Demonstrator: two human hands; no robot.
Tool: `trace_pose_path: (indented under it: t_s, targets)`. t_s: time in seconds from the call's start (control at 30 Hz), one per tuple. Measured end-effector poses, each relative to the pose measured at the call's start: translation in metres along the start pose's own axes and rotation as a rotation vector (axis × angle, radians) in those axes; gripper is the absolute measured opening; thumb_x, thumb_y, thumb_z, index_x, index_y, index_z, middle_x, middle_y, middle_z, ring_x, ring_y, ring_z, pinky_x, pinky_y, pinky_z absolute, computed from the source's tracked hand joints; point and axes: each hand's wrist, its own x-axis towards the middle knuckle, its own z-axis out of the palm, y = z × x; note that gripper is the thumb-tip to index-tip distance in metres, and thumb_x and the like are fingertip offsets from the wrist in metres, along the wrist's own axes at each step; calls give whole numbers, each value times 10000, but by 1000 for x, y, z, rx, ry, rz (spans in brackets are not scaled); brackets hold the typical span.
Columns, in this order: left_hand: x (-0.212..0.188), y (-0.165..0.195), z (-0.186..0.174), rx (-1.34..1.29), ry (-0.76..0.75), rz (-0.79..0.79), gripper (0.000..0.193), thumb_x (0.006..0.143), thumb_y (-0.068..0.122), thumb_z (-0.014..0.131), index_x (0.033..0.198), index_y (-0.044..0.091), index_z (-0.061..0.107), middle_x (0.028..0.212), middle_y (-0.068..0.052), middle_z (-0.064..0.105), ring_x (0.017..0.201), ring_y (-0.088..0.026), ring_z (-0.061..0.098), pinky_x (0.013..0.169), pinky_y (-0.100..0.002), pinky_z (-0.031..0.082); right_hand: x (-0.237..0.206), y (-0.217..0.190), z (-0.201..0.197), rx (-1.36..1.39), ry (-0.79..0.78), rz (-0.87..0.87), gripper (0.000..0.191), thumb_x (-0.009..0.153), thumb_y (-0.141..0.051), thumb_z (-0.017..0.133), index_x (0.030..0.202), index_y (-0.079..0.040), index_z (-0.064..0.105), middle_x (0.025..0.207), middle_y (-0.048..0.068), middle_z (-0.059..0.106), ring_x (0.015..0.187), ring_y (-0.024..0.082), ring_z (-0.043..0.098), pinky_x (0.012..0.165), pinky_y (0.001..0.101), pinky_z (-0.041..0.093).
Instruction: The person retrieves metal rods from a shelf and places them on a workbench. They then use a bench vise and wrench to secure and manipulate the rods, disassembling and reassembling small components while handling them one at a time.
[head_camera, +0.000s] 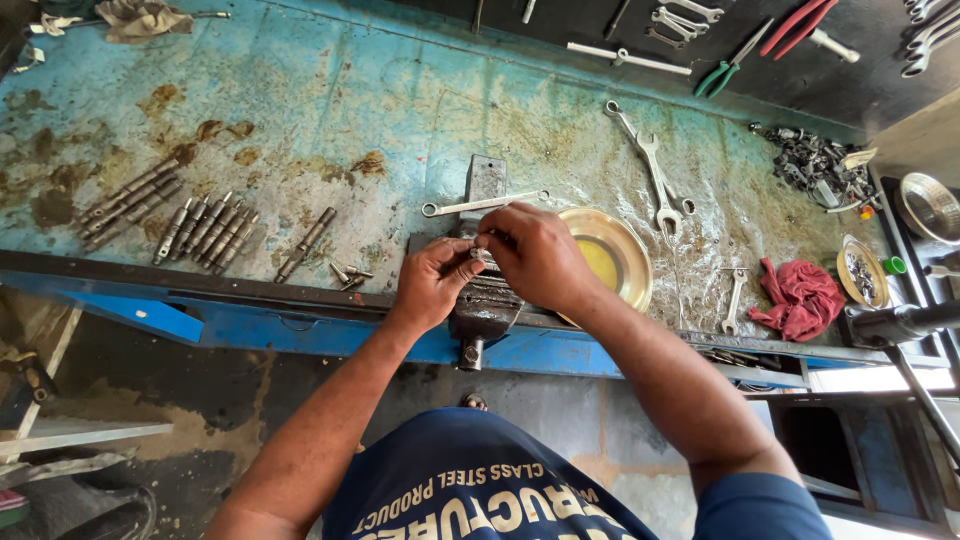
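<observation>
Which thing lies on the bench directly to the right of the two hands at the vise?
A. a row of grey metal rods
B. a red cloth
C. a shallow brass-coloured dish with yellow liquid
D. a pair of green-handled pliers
C: the shallow brass-coloured dish sits just beside the right hand, while the left hand meets it over the vise; the red cloth lies farther right.

The person wears a dark navy short-sleeved shirt, seen at the bottom centre of the frame, with pale yellowish block lettering across the chest. Both forearms are bare, and the left hand (432, 285) and right hand (538, 257) carry no gloves, rings or watch.
</observation>
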Motion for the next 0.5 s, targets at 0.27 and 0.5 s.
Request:
trace_pose_path:
  t_s: [0.27, 0.5]
  targets:
    - [-2, 19, 1, -45, 19, -20, 342, 942, 221, 760, 1239, 61, 711, 1097, -55, 744, 973, -119, 710, 821, -263, 571, -43, 45, 33, 889, 82, 658, 92, 973, -106, 693, 1036, -43, 669, 868, 70, 725, 627, 97, 555, 540, 259, 446]
    - [-11, 73, -5, 231, 77, 290, 153, 955, 197, 760, 1031, 67, 732, 1171, -113, 741, 1149, -299, 713, 974, -395, 565, -89, 43, 56, 1399, 248, 610, 99, 980, -67, 678, 1064, -31, 640, 895, 82, 723, 615, 94, 577, 510, 241, 443]
